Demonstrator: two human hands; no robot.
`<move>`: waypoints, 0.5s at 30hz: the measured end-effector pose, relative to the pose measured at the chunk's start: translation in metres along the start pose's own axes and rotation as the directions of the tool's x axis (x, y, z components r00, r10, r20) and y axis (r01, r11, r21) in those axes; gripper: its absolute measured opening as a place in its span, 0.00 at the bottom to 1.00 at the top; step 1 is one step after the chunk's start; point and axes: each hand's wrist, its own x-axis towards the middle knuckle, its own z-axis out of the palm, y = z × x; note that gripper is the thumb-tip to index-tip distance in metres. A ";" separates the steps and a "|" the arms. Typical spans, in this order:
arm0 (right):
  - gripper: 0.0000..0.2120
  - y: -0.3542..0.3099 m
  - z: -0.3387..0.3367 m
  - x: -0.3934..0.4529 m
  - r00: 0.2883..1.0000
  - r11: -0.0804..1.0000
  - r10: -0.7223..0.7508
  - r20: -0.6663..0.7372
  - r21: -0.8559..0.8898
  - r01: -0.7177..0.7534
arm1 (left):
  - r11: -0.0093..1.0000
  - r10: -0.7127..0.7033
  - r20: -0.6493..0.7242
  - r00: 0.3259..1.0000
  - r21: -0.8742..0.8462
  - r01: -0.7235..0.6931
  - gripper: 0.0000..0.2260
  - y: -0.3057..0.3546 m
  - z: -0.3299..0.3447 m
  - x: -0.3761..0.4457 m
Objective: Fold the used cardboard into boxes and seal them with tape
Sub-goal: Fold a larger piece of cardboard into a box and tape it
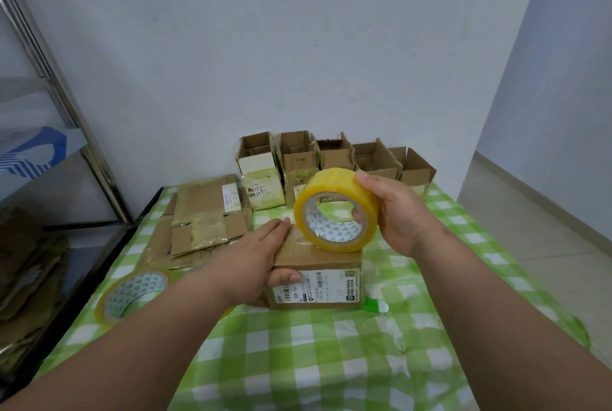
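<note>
A small closed cardboard box (318, 281) with a white shipping label on its near side sits mid-table. My left hand (261, 255) lies on the box's left top edge, fingers straight across the top and thumb against the near side. My right hand (394, 212) grips a yellowish roll of clear tape (334, 208), held upright with its lower rim touching the box top. A strip of tape runs from the roll onto the box top.
A second tape roll (129, 294) lies at the table's left edge. Flattened cardboard (205, 212) is stacked at the back left. Several folded open boxes (334, 158) line the back wall. A green-handled tool (374, 305) lies right of the box. Green checked tablecloth (298, 361).
</note>
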 end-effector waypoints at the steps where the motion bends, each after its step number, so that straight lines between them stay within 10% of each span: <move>1: 0.08 -0.004 -0.004 -0.001 1.000 1.000 -0.003 -0.016 0.006 0.003 | 1.000 -0.003 0.003 1.000 -0.009 0.003 0.48 0.000 0.000 0.000; 15: 0.06 -0.018 -0.076 -0.023 0.983 0.973 0.047 -0.178 -0.214 -0.085 | 0.997 -0.040 -0.008 0.999 -0.061 0.040 0.46 -0.014 0.006 -0.007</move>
